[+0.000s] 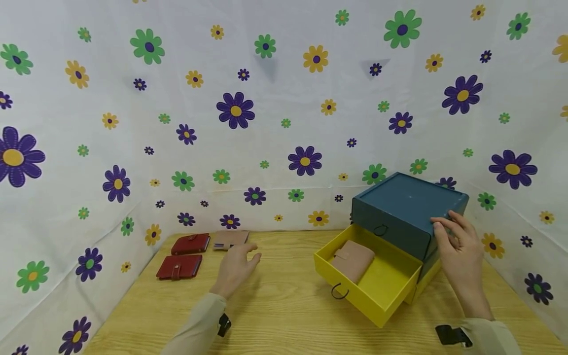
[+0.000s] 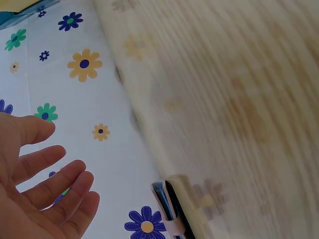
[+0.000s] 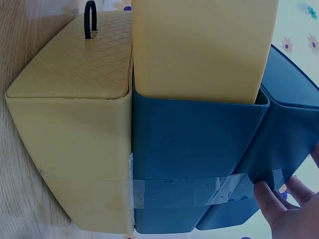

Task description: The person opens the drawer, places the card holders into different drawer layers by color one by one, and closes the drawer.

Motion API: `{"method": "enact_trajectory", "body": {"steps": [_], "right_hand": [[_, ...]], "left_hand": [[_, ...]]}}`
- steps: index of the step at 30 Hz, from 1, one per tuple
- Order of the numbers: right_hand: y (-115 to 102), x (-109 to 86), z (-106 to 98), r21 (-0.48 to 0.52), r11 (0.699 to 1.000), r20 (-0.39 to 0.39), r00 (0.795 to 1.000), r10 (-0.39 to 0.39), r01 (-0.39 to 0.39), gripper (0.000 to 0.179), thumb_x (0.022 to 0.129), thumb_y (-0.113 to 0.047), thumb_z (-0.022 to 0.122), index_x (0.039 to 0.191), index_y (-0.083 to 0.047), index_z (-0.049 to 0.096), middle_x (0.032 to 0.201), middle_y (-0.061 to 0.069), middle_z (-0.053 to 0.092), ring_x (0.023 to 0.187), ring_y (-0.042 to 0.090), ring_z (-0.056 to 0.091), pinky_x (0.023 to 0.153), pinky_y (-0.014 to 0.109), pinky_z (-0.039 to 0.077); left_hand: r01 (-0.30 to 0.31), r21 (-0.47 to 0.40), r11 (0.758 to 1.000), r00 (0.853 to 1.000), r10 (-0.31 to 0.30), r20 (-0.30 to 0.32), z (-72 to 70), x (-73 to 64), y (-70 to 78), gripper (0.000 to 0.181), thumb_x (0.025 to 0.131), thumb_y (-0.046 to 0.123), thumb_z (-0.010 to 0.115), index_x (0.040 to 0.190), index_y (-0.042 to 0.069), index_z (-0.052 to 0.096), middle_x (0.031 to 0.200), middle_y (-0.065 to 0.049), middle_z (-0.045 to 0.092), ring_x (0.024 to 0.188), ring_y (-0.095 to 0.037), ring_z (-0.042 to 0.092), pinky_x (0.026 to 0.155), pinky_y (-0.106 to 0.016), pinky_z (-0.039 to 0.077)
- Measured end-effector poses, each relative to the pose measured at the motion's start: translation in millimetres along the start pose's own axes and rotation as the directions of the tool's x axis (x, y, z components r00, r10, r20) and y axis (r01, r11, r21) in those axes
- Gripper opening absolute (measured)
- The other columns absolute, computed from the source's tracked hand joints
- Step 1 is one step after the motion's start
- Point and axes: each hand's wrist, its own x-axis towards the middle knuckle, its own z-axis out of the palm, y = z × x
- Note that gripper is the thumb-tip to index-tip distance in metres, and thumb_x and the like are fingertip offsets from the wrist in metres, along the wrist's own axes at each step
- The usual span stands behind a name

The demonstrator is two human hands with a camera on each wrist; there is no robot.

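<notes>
My left hand (image 1: 235, 268) hovers over the table with its fingers loosely spread, holding nothing. Just behind it lies a pink wallet (image 1: 224, 240), which the left wrist view shows edge-on. My right hand (image 1: 461, 251) rests its fingertips on the top corner of the blue drawer unit (image 1: 412, 197). In the right wrist view, the thumb (image 3: 269, 201) touches the unit's blue side. Below the blue top section, a yellow drawer (image 1: 386, 291) is pulled out. Another pink wallet (image 1: 355, 259) lies flat inside it.
Two red wallets (image 1: 179, 266) with snap straps lie at the table's left, one behind the other. A black ring handle (image 1: 339, 292) sits on the yellow drawer's front. A flower-patterned cloth (image 1: 284, 98) surrounds the wooden table (image 1: 284, 315) at the back and sides.
</notes>
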Motion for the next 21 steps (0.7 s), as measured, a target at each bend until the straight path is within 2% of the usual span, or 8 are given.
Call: {"method": "enact_trajectory", "body": {"steps": [6,13,21], "right_hand": [[-0.3,-0.6,1.5,0.011,1.000,-0.003,1.000,-0.006,0.006,0.034,0.102,-0.025,0.052,0.120,-0.002,0.068,0.150,0.001,0.044,0.139,0.025,0.039,0.105,0.021,0.042],[1.1,0.1,1.5,0.009,1.000,-0.006,1.000,-0.010,0.010,0.033,0.102,-0.025,0.053,0.120,-0.002,0.068,0.149,0.002,0.044,0.138,0.025,0.039,0.103,0.018,0.042],[1.3,0.4,0.7,0.003,1.000,-0.002,1.000,-0.013,0.013,0.033,0.102,-0.026,0.053,0.121,-0.003,0.068,0.149,0.002,0.044,0.138,0.027,0.040,0.102,0.015,0.042]], "left_hand": [[0.038,0.022,0.999,0.999,-0.039,0.021,-1.3,5.1,-16.7,0.028,0.090,0.020,0.070,0.114,0.004,0.071,0.109,-0.014,0.072,0.099,-0.031,0.069,0.080,-0.046,0.057],[0.084,0.052,0.995,0.996,-0.086,0.034,-2.5,15.8,-36.4,0.024,0.091,0.019,0.068,0.110,0.005,0.072,0.109,-0.015,0.073,0.098,-0.031,0.069,0.084,-0.048,0.055],[0.065,0.047,0.997,0.997,-0.067,0.024,-8.7,24.9,-53.6,0.020,0.086,0.010,0.070,0.104,0.000,0.072,0.107,-0.017,0.071,0.096,-0.033,0.068,0.078,-0.050,0.056]]}}
